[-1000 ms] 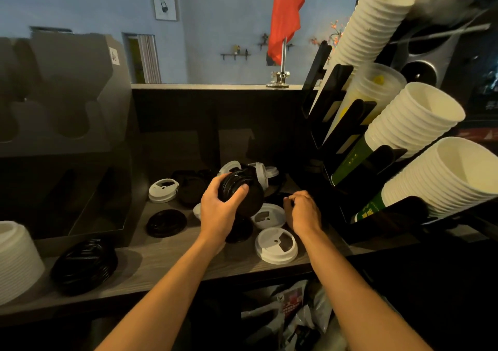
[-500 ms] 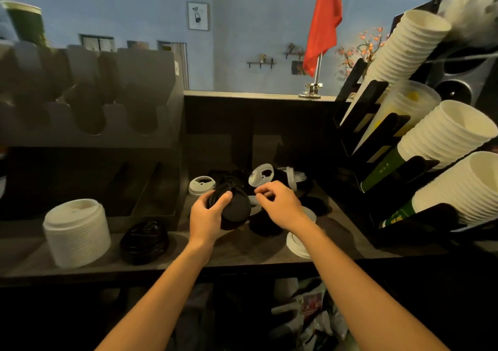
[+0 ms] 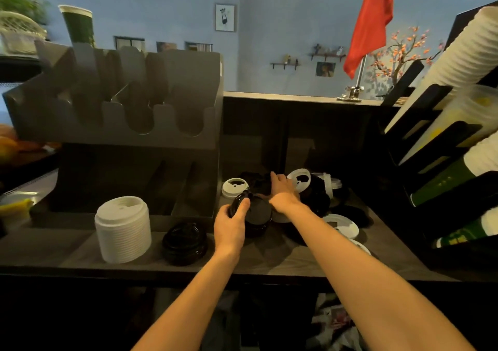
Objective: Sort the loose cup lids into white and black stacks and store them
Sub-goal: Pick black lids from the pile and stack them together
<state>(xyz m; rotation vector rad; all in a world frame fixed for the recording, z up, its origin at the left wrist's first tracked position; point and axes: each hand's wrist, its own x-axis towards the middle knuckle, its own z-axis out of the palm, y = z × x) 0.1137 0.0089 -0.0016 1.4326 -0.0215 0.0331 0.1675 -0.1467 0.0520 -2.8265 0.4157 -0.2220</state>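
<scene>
— Near the middle of the counter (image 3: 269, 261), my left hand (image 3: 230, 225) grips the held black lids (image 3: 256, 217), a short pile of them, with the thumb curled over the top edge.

— And your right?

— My right hand (image 3: 283, 193) is just behind that pile. Its fingers stretch out onto the loose black lids (image 3: 256, 183) heaped at the back. I cannot tell whether they pinch one; it is too dark there.

— Where are the white ones?

— They are scattered round the heap. A flat white lid (image 3: 234, 187) lies to its left, close to the organizer. A tilted white lid (image 3: 298, 179) stands on edge just right of my right hand. A third white lid (image 3: 341, 224) lies flat beside my right forearm, and the forearm partly covers another one nearer the counter's front edge.

— Any stacks on the counter?

— Two, at the front left. The white stack (image 3: 122, 229) is tall. The black stack (image 3: 184, 243) is low and sits just beside it, between it and my left hand.

— And around all that?

— A grey organizer (image 3: 121, 103) with scooped slots rises behind the stacks, and a green cup (image 3: 78, 24) sits on top of it. Racked white cups (image 3: 471, 54) lean in from the right. A red flag (image 3: 373, 19) hangs on a pole at the back ledge.
</scene>
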